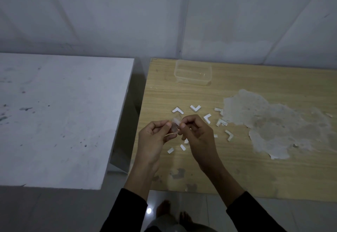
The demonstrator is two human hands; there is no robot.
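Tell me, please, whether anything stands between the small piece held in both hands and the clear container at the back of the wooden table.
Nothing upright does. Between the small piece, pinched by the left hand and right hand, and the clear container, only two white L-shaped pieces lie flat on the table.

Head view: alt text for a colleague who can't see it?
The left hand and right hand pinch one small translucent piece above a worn wooden table. White L-shaped pieces lie scattered around, a clear plastic container sits farther back, and a white table stands left.
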